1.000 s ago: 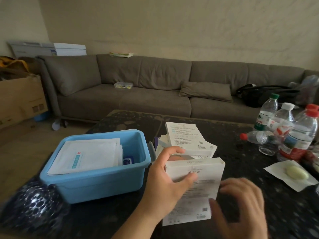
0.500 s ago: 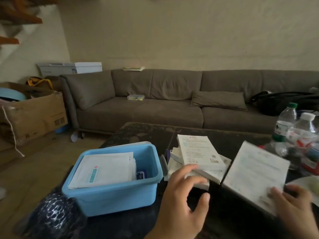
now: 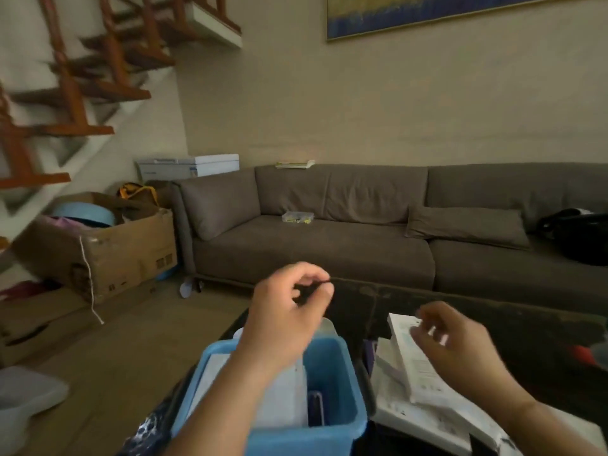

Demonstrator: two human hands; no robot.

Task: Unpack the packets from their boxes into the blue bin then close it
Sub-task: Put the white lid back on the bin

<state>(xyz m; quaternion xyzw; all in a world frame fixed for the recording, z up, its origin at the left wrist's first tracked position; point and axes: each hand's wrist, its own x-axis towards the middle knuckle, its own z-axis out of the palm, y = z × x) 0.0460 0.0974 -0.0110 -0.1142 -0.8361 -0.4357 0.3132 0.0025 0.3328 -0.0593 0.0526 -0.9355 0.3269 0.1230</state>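
The blue bin [image 3: 332,373] stands at the near edge of the dark table [image 3: 513,327], with flat white packets [image 3: 283,399] standing inside it. A pale lid [image 3: 329,327] shows just behind the bin. My left hand [image 3: 286,317] hovers above the bin, its fingers curled with thumb and forefinger close together, and I see nothing in it. To the right lies a stack of white boxes [image 3: 418,370]. Over that stack my right hand [image 3: 457,347] hangs blurred, with its fingers loosely bent and holding nothing.
A grey sofa [image 3: 329,245] runs along the far side of the table, with a black bag [image 3: 579,232] on it. A cardboard box [image 3: 98,255] sits on the floor at left. A red bottle cap [image 3: 582,352] shows at the right edge.
The view has tilted up. The white box my right hand carried is out of it. My left hand has risen from the boxes to above the bin.
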